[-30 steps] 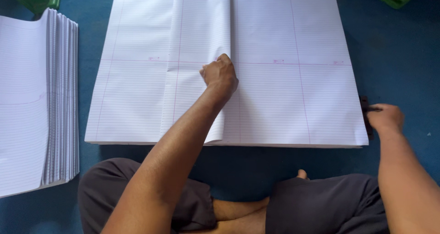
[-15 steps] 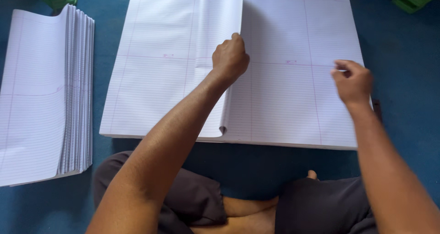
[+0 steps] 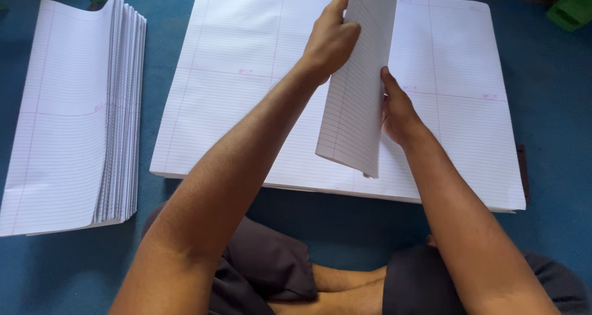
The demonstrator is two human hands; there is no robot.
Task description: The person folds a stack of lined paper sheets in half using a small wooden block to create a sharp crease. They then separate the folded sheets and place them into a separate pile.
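Below, blue floor, ruled sheet stack, folded sheet held above.

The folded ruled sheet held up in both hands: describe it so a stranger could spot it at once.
Start at the big flat stack of white ruled paper lying on the blue floor. Above its middle, the left hand and right hand hold a folded white ruled sheet. Unlike the flat stack and the pile of folded sheets at the left, it stands raised and upright.

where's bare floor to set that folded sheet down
A bare strip of blue floor runs between the pile of folded sheets and the big flat stack. More lies right of that stack. The middle is crowded by both hands holding the folded sheet.
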